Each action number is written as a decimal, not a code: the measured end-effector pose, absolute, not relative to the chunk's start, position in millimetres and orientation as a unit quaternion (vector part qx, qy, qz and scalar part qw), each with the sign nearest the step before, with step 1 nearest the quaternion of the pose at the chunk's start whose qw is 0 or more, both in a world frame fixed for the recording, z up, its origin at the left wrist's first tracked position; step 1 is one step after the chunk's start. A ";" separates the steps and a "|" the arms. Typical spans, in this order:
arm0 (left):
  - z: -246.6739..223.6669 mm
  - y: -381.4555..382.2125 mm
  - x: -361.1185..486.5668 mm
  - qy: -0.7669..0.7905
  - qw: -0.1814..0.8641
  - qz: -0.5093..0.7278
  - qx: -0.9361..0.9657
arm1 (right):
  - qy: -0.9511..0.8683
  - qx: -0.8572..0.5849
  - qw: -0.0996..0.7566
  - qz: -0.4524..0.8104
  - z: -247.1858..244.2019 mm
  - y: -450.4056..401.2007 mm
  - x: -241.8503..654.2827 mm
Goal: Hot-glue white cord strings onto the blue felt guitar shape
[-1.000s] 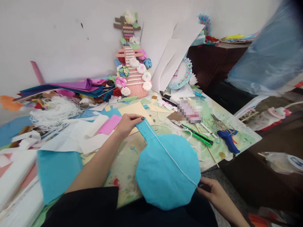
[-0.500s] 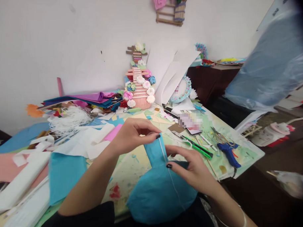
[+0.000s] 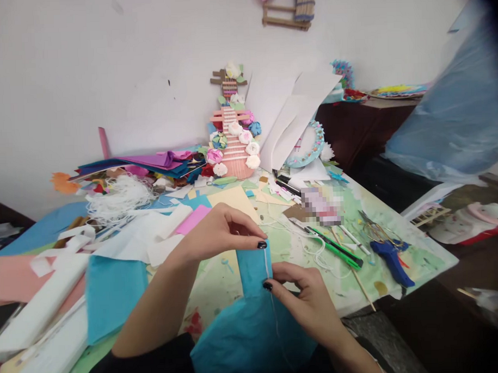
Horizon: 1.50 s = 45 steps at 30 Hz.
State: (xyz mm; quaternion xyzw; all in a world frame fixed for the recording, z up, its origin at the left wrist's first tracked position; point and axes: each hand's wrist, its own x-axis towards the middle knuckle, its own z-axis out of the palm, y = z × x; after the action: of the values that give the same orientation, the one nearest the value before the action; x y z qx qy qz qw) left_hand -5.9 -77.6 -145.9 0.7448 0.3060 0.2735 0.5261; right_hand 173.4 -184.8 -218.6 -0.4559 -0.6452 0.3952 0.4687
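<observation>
A blue piece point(image 3: 250, 336) with a wide rounded body and a narrow upright neck hangs over the near table edge, low in the view. My left hand point(image 3: 228, 231) pinches the top right corner of the neck between thumb and fingers. Lower down, my right hand point(image 3: 304, 290) pinches the neck's right edge. A thin white string point(image 3: 277, 321) runs down along that edge, passes under the right fingertips and trails over the rounded body.
Against the wall stands a pink flowered instrument model point(image 3: 234, 149). Tangled white cord point(image 3: 119, 199) and papers cover the left. On the right lie a green cutter point(image 3: 336, 250), scissors point(image 3: 377, 228) and a blue glue gun point(image 3: 393, 263).
Both hands and the blue neck sit lower in the view, and the neck is more upright. The right hand has shifted slightly left relative to the table. The view has shifted a little.
</observation>
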 end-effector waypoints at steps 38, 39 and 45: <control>-85.2 -65.2 -12.0 0.188 0.434 0.395 0.788 | -0.768 -0.317 0.555 0.033 -149.0 -91.8 165.7; -92.9 -58.7 -11.7 0.163 0.426 0.386 0.802 | -0.758 -0.307 0.574 0.019 -160.3 -76.6 162.3; -178.8 -28.1 -4.1 0.187 0.387 0.351 0.832 | -0.705 -0.374 0.591 0.116 -250.7 -35.4 155.9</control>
State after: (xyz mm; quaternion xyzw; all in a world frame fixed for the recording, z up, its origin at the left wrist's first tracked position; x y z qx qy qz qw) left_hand -4.1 -28.1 -178.8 0.8318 0.1870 0.3514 0.3869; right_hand 155.9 -35.4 -250.7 -0.3736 -0.7053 0.1158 0.5913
